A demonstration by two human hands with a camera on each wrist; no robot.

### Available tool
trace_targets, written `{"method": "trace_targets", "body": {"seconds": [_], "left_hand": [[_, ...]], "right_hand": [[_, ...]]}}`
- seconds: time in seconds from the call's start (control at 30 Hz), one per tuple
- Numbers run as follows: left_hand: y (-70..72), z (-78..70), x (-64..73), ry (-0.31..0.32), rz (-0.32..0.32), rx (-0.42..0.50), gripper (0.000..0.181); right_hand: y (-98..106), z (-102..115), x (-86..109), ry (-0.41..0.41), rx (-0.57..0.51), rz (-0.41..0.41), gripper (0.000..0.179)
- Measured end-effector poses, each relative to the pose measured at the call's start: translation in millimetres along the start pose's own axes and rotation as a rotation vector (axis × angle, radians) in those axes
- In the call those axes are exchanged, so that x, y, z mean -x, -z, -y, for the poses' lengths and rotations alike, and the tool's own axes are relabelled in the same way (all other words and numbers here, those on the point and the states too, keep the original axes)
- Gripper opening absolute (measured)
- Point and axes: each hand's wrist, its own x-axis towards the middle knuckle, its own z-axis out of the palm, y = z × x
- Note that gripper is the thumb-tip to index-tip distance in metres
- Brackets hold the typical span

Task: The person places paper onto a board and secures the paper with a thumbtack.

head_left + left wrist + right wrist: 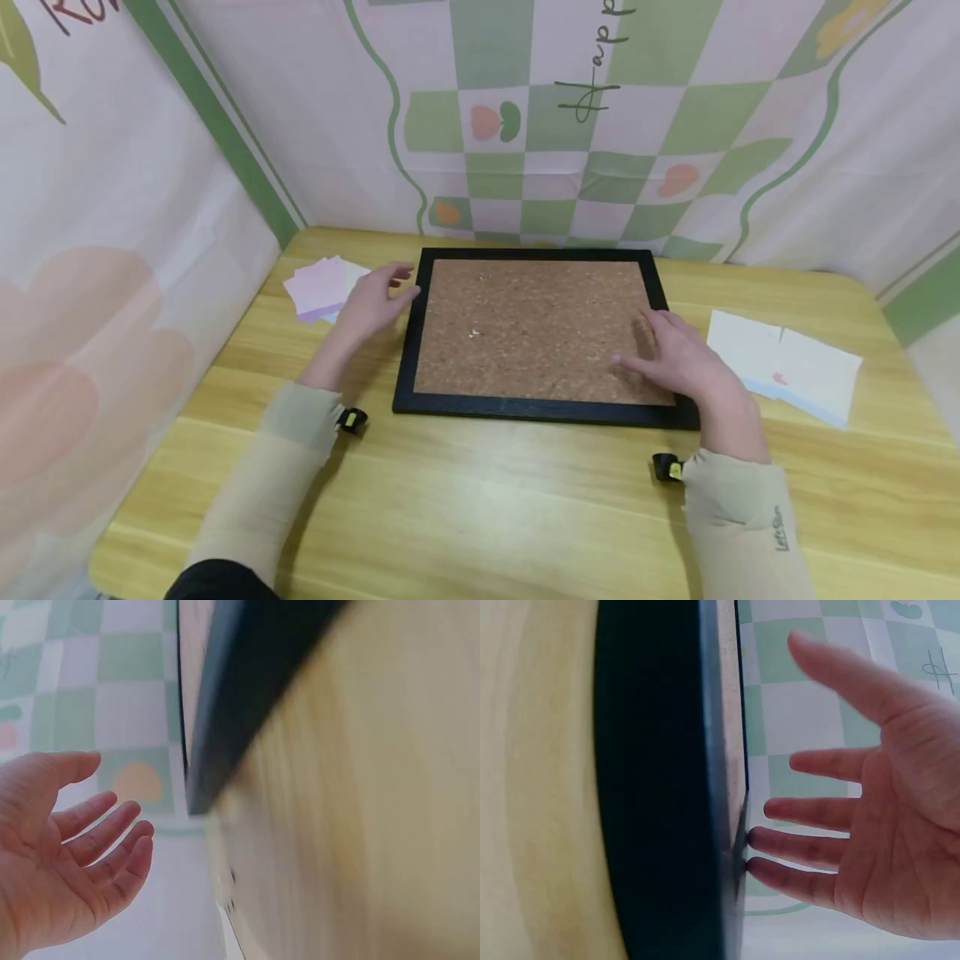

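A cork board (536, 329) with a black frame (525, 408) lies on the wooden table. My left hand (378, 298) is by the frame's left side, fingers loosely bent and nothing in them; the left wrist view has the palm (52, 855) empty. Over the board's right side hovers my right hand (678, 354), thumb and fingers spread. In the right wrist view, the lower fingertips of that hand (900, 817) come right up to the frame's edge (660, 787). Small whitish bits (476, 333) show on the cork.
Pink and pale blue paper sheets (318, 287) overlap at the table's left, behind my left wrist. White sheets with a blue edge (787, 362) lie right of the board. A patterned cloth (495, 67) hangs behind the table (495, 500).
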Motion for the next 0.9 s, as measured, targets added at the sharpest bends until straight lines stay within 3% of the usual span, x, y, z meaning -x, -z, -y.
{"method": "trace_targets", "body": {"seconds": [0.23, 0.47, 0.67, 0.9], "left_hand": [[24.6, 35.7, 8.0, 0.121, -0.026, -0.069, 0.052], [43.7, 64.3, 12.9, 0.183, -0.049, -0.151, 0.056], [56.0, 74.5, 17.8, 0.238, -0.042, -0.196, 0.061], [62.3, 79.3, 20.3, 0.318, 0.061, -0.274, 0.077]], "right_hand": [[0.6, -8.3, 0.0, -0.066, -0.014, -0.002, 0.099], [-2.8, -14.4, -1.4, -0.072, 0.029, -0.033, 0.087], [-2.9, -16.2, -1.8, -0.084, 0.062, -0.015, 0.083], [-3.0, -15.6, -0.5, -0.097, 0.062, 0.006, 0.082]]}}
